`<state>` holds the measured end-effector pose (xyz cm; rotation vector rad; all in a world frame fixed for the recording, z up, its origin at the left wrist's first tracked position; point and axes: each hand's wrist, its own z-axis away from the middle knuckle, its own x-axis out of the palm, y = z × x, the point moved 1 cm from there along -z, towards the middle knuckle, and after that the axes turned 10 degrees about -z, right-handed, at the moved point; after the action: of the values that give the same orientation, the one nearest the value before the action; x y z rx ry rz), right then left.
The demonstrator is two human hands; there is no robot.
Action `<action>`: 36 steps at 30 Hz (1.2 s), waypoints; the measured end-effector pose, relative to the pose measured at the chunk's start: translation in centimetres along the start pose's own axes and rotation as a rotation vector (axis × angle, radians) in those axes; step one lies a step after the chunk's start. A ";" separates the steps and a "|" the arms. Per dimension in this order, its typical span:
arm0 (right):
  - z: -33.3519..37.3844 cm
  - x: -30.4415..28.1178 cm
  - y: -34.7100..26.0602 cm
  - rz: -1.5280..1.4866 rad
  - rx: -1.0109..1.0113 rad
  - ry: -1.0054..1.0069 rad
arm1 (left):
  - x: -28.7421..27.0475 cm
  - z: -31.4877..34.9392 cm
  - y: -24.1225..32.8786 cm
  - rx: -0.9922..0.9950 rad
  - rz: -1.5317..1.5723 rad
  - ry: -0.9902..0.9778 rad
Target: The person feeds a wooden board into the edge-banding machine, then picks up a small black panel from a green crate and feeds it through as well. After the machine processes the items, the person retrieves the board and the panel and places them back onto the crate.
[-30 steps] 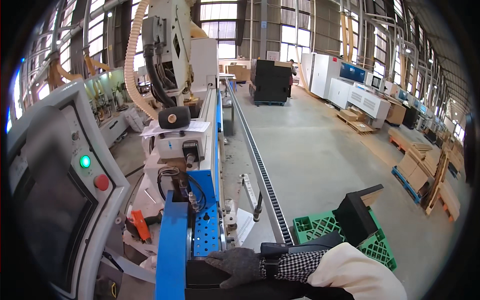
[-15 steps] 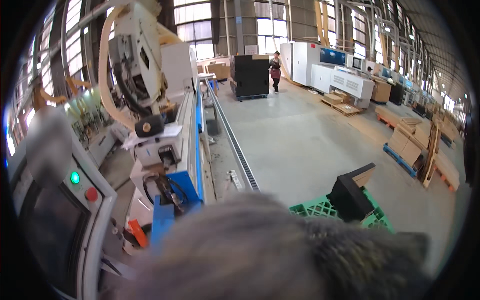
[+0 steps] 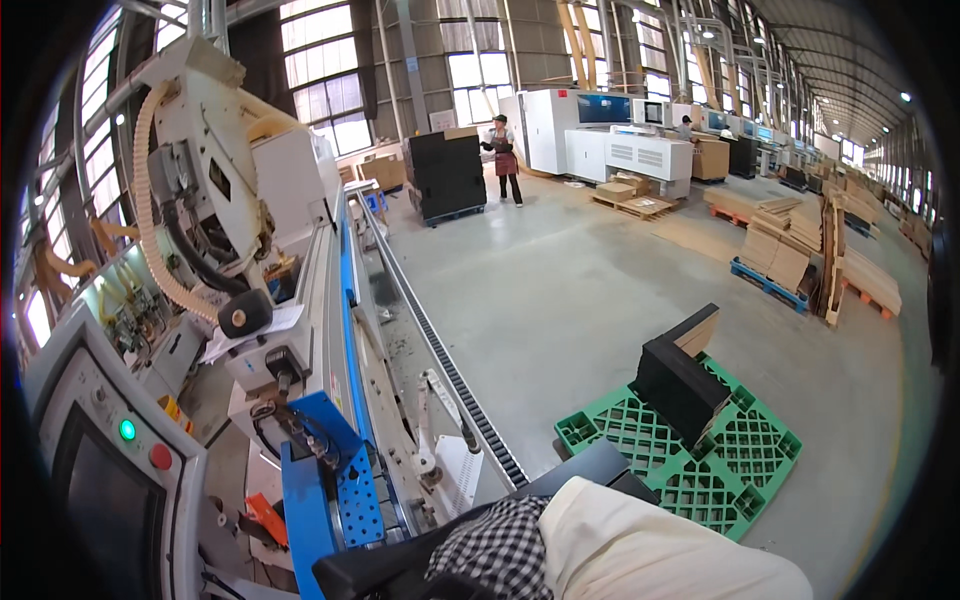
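Note:
My right forearm, in a cream sleeve [image 3: 650, 550] with a checkered cuff [image 3: 490, 555], comes in from the lower right and lies over a long black panel [image 3: 590, 468]. The panel rests at the near end of a machine with a blue perforated guide [image 3: 325, 490]. My right hand is cut off by the lower edge of the view, so its grip cannot be seen. My left hand is out of sight.
A control console [image 3: 110, 470] with a green and a red button stands at the left. A green plastic pallet [image 3: 745, 450] on the floor holds black panels [image 3: 680, 380]. A roller rail [image 3: 440, 365] runs away along the machine. A person [image 3: 503, 160] stands far off by a black stack [image 3: 445, 175].
The view swung up and to the right. A gloved hand passed close over the camera half a second ago. The gloved hand seen resting on the black panel has dropped below the frame edge.

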<state>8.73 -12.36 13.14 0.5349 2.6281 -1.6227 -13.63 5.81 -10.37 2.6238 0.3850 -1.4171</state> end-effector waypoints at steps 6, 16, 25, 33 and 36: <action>1.0 -0.6 0.4 0.055 0.000 -0.058 | 0.5 0.2 -0.6 0.010 -0.007 0.013; 9.7 -5.6 14.1 0.563 0.321 0.158 | 0.9 0.3 -1.1 0.074 -0.034 0.048; 10.4 -4.9 17.0 0.606 0.717 0.069 | -0.3 -0.3 -0.5 0.013 -0.027 0.031; 8.8 -2.5 17.1 0.716 0.808 0.107 | 1.0 -0.1 -1.9 0.051 -0.105 -0.045; 9.1 -2.6 16.6 0.779 0.760 0.106 | 5.4 1.9 -5.3 0.355 -0.377 0.095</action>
<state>14.45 -14.26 -4.94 1.4373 1.3845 -2.1850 -13.84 11.33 -15.87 3.0327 0.7352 -1.5980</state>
